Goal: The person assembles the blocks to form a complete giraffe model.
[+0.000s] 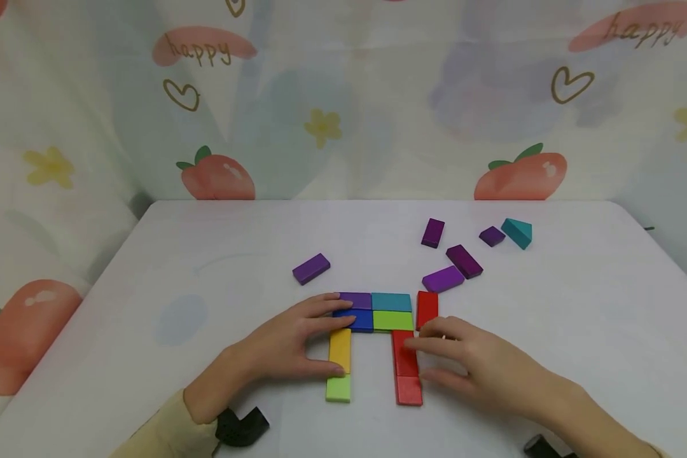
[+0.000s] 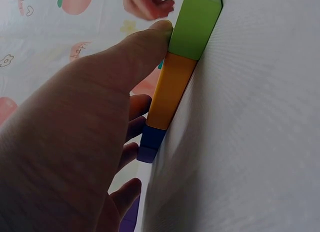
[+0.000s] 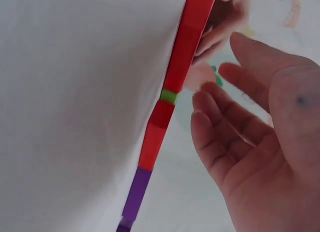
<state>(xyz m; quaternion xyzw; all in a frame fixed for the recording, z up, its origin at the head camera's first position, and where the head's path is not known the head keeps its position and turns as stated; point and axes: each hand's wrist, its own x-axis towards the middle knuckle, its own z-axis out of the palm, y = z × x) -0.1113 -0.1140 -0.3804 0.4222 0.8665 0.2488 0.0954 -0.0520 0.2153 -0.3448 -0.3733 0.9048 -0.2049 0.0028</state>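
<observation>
Flat blocks lie joined in an arch on the white table. Its top has a purple block (image 1: 356, 300), a teal block (image 1: 392, 302), a blue block (image 1: 362, 321) and a lime block (image 1: 392, 320). A yellow block (image 1: 340, 350) and a light green block (image 1: 338, 388) form the left leg; two red blocks (image 1: 406, 356) form the right one. My left hand (image 1: 286, 343) rests spread on the left side, thumb by the yellow-green joint. My right hand (image 3: 265, 127) hovers above the right leg, fingers loosely bent, holding nothing. A separate red block (image 1: 427, 309) lies just right of the arch.
One purple block (image 1: 312, 268) lies behind the arch to the left. Several purple blocks (image 1: 443, 278) are scattered at the back right, near a teal triangular block (image 1: 518, 233). A printed cloth (image 1: 349, 95) hangs behind the table's far edge.
</observation>
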